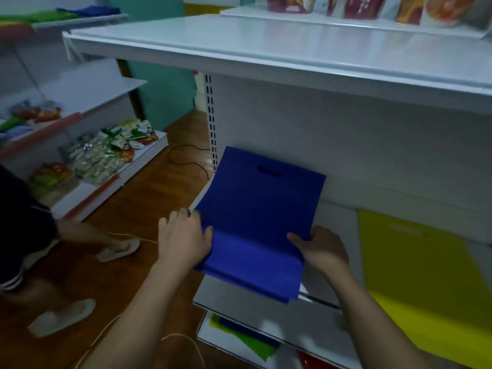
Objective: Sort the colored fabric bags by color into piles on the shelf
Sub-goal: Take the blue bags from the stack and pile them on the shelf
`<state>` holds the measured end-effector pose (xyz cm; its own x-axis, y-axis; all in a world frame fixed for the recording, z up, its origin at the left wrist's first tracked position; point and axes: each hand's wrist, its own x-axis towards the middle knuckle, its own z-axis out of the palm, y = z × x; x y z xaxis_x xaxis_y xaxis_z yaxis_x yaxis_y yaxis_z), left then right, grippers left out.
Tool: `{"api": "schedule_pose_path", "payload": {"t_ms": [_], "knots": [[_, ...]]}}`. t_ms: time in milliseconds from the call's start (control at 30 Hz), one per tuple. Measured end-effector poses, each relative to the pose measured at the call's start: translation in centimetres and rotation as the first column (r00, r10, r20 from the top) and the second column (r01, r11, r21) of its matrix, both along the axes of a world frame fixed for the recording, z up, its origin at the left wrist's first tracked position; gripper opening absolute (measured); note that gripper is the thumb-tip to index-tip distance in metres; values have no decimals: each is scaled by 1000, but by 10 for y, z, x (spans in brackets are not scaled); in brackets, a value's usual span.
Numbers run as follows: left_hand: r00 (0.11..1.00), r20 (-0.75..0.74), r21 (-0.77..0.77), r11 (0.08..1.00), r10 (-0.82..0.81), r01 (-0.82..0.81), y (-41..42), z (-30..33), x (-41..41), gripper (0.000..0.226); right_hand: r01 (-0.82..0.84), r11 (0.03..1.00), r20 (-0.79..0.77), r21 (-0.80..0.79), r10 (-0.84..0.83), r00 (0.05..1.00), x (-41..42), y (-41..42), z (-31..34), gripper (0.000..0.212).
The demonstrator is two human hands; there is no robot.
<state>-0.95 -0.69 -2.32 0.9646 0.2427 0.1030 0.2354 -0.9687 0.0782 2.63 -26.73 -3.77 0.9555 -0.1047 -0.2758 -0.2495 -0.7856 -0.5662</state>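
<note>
A stack of blue fabric bags lies on the left end of the white middle shelf, its far end bent up against the back panel and its near edge hanging over the shelf front. My left hand grips the stack's left edge, thumb on top. My right hand holds the right edge, thumb on top as well. A pile of yellow bags lies flat on the same shelf to the right, apart from the blue stack.
Green and blue bags lie on the lower shelf below. An upper shelf overhangs the work area. Another person's legs and slippers are on the wooden floor at left, near cables. A snack rack stands farther left.
</note>
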Motion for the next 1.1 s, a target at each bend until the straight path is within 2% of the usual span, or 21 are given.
{"api": "schedule_pose_path", "payload": {"t_ms": [200,267,333,400,467,567,633,700,833,900,1000,1100], "knots": [[995,-103,31,1000,1,2,-9,4,24,60,67,998,113,11,-68,991,-8,-10,-4,35],[991,-137,23,1000,2,1,-9,7,29,59,84,996,119,11,-85,989,-10,-12,-6,29],[976,-219,-59,998,-11,-2,-9,10,37,49,81,996,116,30,-84,990,-12,-15,-8,27],[937,-348,-168,985,-37,-24,-7,16,50,42,96,986,99,136,-110,989,-12,-15,-9,26],[891,-445,-267,963,-88,-39,-2,20,63,43,122,943,73,310,-152,986,-14,-12,-9,21],[855,-493,-345,938,-163,-21,1,22,71,44,145,903,57,405,-183,981,-15,-6,-12,16],[857,-478,-313,949,-194,41,1,21,71,50,123,936,76,329,-156,985,-14,-5,-13,19],[886,-404,-241,961,-230,139,0,19,68,49,77,986,126,149,-96,987,-12,-4,-14,29],[917,-242,-180,944,-316,278,4,9,65,39,89,991,243,-98,-63,968,-13,-4,-20,38],[932,-141,-156,937,-334,312,7,0,61,37,105,966,333,-235,-22,943,-15,-7,-24,40],[931,36,-154,918,-363,364,3,-6,49,39,202,873,565,-443,97,820,-24,-18,-24,45],[919,139,-180,904,-368,389,-13,-3,41,45,299,823,670,-483,128,731,-37,-32,-13,43]]}}
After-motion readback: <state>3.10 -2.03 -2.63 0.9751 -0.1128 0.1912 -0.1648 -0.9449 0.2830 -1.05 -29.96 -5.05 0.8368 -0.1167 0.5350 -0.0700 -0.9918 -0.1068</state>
